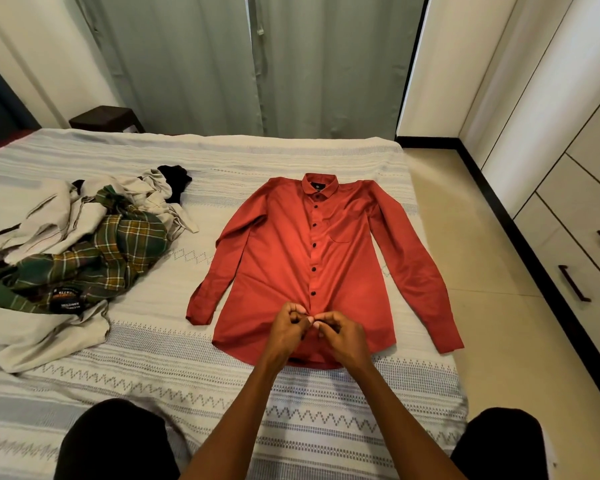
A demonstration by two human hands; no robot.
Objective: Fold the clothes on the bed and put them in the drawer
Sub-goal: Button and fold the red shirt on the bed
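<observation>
head view: a red shirt (291,258) is laid flat, front up, on the bed (153,375), collar toward the curtains (257,64) and sleeves spread. its placket near the hem is pinched by the curled fingers of the left hand (288,327) and right hand (340,332), fingertips touching. a heap (77,244) of unfolded clothes is seen well apart at left; drawers (575,251) at right.

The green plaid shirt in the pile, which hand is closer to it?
Left. The left hand pinches the red button-up shirt on the side toward the green plaid shirt; the right hand pinches it just beyond.
</observation>
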